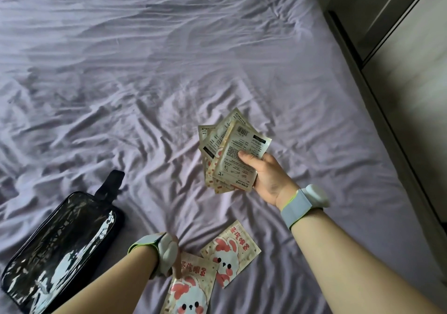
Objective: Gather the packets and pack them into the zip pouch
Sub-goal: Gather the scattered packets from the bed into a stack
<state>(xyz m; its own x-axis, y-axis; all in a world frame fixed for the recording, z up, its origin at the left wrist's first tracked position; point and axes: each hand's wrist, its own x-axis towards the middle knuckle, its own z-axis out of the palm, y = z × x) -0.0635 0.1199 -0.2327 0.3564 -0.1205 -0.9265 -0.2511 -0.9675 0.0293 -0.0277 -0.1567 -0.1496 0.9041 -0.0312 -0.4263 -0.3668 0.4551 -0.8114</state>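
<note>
My right hand [266, 178] is shut on a fanned stack of several packets [232, 154], held back side up above the sheet. Two more rabbit-print packets lie on the bed near me: one [232, 250] flat at centre, the other [191, 294] partly under my left hand. My left hand [175, 260] is bent down and blurred, mostly hidden behind its wristband, with fingertips touching the nearer packet's top edge. Its grip cannot be made out. The zip pouch [60, 248], black with a clear glossy face, lies at the lower left, apart from both hands.
Everything rests on a wrinkled lilac bedsheet [169, 59] that fills most of the view. The bed's right edge runs diagonally beside a pale cabinet [399, 47]. Both wrists wear light blue bands.
</note>
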